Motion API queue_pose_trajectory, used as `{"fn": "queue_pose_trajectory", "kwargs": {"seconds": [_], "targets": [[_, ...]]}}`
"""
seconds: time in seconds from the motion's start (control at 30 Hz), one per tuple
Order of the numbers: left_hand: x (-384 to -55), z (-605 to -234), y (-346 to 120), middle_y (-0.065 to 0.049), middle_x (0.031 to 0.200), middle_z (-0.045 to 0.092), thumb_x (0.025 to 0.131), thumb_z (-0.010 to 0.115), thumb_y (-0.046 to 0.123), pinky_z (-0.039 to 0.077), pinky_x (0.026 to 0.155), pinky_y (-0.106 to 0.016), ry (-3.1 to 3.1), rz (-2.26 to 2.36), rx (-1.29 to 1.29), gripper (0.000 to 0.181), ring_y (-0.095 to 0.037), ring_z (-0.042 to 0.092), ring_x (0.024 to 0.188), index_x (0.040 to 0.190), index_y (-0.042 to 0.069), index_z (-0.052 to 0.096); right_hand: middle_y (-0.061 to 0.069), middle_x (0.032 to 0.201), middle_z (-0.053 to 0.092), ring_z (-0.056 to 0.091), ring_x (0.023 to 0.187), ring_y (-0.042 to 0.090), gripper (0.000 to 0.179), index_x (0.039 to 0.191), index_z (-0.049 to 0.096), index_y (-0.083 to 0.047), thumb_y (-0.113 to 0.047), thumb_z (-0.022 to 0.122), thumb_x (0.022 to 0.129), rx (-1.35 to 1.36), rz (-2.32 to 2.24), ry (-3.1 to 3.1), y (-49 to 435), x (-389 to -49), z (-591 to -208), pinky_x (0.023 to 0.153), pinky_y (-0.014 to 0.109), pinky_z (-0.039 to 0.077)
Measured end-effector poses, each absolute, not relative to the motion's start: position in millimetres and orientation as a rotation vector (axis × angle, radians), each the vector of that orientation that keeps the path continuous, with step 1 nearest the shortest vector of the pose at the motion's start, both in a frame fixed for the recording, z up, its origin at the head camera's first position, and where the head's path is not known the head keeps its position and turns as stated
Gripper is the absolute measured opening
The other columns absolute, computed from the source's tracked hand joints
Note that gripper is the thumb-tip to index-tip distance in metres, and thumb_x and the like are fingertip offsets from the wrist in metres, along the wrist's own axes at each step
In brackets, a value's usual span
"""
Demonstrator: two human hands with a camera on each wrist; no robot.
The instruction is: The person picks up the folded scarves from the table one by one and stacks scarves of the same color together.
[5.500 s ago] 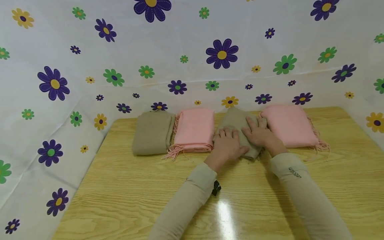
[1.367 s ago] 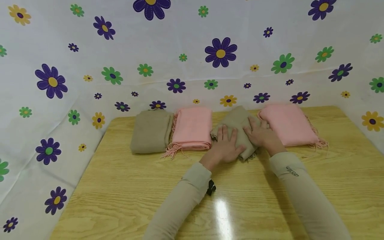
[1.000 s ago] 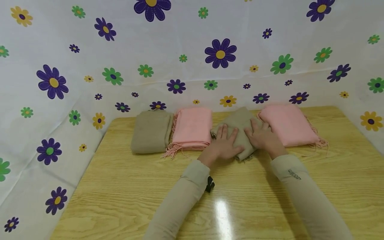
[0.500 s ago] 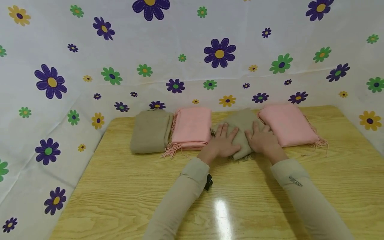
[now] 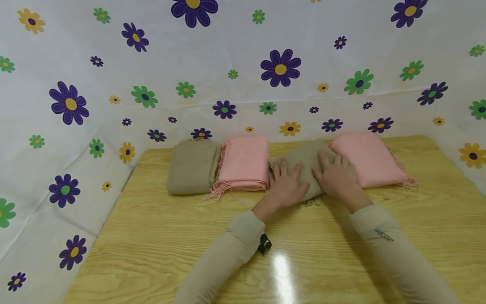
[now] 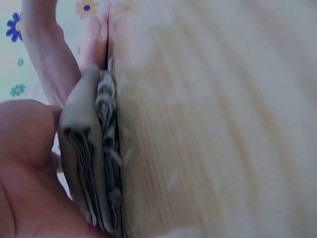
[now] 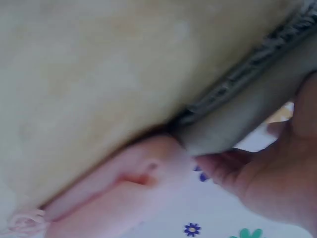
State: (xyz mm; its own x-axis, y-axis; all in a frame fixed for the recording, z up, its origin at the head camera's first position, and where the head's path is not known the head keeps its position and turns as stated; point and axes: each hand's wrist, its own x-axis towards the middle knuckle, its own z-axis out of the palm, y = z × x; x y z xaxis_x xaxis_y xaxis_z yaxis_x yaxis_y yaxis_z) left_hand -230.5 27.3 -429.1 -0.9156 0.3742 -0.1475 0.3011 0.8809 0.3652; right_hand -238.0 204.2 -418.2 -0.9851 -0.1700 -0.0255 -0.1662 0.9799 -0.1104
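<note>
Flowered backdrop (image 5: 220, 50): is standing past the far edge of the wooden worktop (image 5: 152, 236).
Middle beige cloth (image 5: 307, 154): is lying folded and askew on the worktop between two pink cloths, its fringe (image 5: 312, 202) poking out on the near side; the loose layers could slip apart under uneven pressure.
Left hand (image 5: 286, 188): is pressing the cloth's near left part, fingers spread; pushing harder than the other could be skewing the folds.
Right hand (image 5: 339, 179): is resting on the right side, fingers parted; dragging could be rucking the top layer.
Right pink cloth (image 5: 370, 162): is lying against the middle one; a rightward shove could be denting its edge.
Left pink cloth (image 5: 244, 162): is sitting just left; a leftward nudge could be crowding it into the outer beige cloth (image 5: 191, 166).
</note>
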Motion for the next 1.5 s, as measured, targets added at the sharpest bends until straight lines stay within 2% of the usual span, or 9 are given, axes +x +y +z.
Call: {"fn": "queue_pose_trajectory", "kwargs": {"seconds": [0.13, 0.27, 0.37, 0.47, 0.6, 0.83, 1.33, 1.5], "targets": [[-226.5, -428.0, 33.3, -0.024, 0.163, -0.008, 0.101, 0.036, 0.062, 0.017, 0.117, -0.058, 2.866, 0.444, 0.456, 0.074, -0.046, -0.010, 0.148, 0.161, 0.025, 0.014, 0.040, 0.151, 0.020, 0.024, 0.138, 0.054, 0.057, 0.158, 0.021, -0.013, -0.039, 0.029, 0.108, -0.437, -0.176, 3.144, 209.8, -244.6, -424.8, 0.113, 0.062, 0.023], [-226.0, -426.8, 34.2, -0.026, 0.163, -0.006, 0.101, 0.033, 0.063, 0.021, 0.119, -0.050, 2.875, 0.295, 0.458, 0.075, -0.047, -0.007, 0.148, 0.161, 0.023, 0.012, 0.037, 0.156, 0.013, 0.015, 0.143, 0.055, 0.057, 0.159, 0.020, -0.011, -0.038, 0.027, 0.109, -0.557, -0.226, 3.091, 212.2, -251.0, -428.2, 0.117, 0.061, 0.012], [-225.8, -425.8, 34.4, -0.026, 0.163, -0.006, 0.101, 0.031, 0.062, 0.021, 0.119, -0.049, 2.863, 0.231, 0.481, 0.075, -0.047, -0.006, 0.148, 0.161, 0.022, 0.011, 0.038, 0.158, 0.006, 0.006, 0.145, 0.055, 0.059, 0.160, 0.015, -0.009, -0.038, 0.025, 0.109, -0.545, -0.293, 3.004, 213.7, -253.6, -429.8, 0.118, 0.060, 0.004], [-226.4, -425.6, 35.3, -0.026, 0.163, -0.005, 0.102, 0.029, 0.062, 0.022, 0.119, -0.048, 2.861, 0.176, 0.504, 0.074, -0.047, -0.004, 0.148, 0.161, 0.021, 0.011, 0.036, 0.159, 0.001, 0.000, 0.147, 0.052, 0.061, 0.160, 0.013, -0.011, -0.041, 0.023, 0.109, -0.495, -0.351, 2.946, 214.4, -255.5, -431.1, 0.118, 0.060, 0.000], [-228.0, -426.5, 34.2, -0.027, 0.163, -0.006, 0.102, 0.026, 0.061, 0.021, 0.119, -0.047, 2.859, 0.112, 0.534, 0.074, -0.048, -0.005, 0.148, 0.161, 0.020, 0.008, 0.035, 0.159, -0.002, -0.005, 0.147, 0.050, 0.062, 0.160, 0.014, -0.012, -0.045, 0.021, 0.108, -0.446, -0.407, 2.916, 213.6, -257.0, -433.7, 0.116, 0.063, 0.002], [-237.1, -428.8, 26.7, -0.024, 0.163, -0.013, 0.103, 0.021, 0.060, 0.014, 0.121, -0.047, 2.797, 0.076, 0.610, 0.072, -0.046, -0.013, 0.148, 0.161, 0.022, 0.000, 0.035, 0.159, -0.004, 0.002, 0.144, 0.058, 0.064, 0.161, 0.012, -0.014, -0.048, 0.019, 0.107, -0.369, -0.451, 2.889, 210.6, -253.7, -433.6, 0.111, 0.071, 0.013], [-244.1, -424.7, 19.6, -0.022, 0.163, -0.017, 0.105, 0.023, 0.056, 0.012, 0.121, -0.049, 2.736, 0.139, 0.626, 0.070, -0.044, -0.018, 0.147, 0.161, 0.023, -0.002, 0.036, 0.158, -0.010, 0.001, 0.140, 0.063, 0.065, 0.161, 0.008, -0.013, -0.048, 0.018, 0.107, -0.288, -0.483, 2.839, 202.1, -250.0, -429.4, 0.109, 0.074, 0.010], [-245.7, -425.7, 19.6, -0.022, 0.162, -0.017, 0.105, 0.024, 0.056, 0.012, 0.121, -0.049, 2.741, 0.122, 0.651, 0.070, -0.045, -0.016, 0.147, 0.161, 0.022, -0.002, 0.036, 0.157, -0.012, 0.001, 0.140, 0.064, 0.066, 0.161, 0.008, -0.013, -0.048, 0.017, 0.107, -0.256, -0.480, 2.819, 200.8, -248.7, -427.0, 0.106, 0.076, 0.015]]}}
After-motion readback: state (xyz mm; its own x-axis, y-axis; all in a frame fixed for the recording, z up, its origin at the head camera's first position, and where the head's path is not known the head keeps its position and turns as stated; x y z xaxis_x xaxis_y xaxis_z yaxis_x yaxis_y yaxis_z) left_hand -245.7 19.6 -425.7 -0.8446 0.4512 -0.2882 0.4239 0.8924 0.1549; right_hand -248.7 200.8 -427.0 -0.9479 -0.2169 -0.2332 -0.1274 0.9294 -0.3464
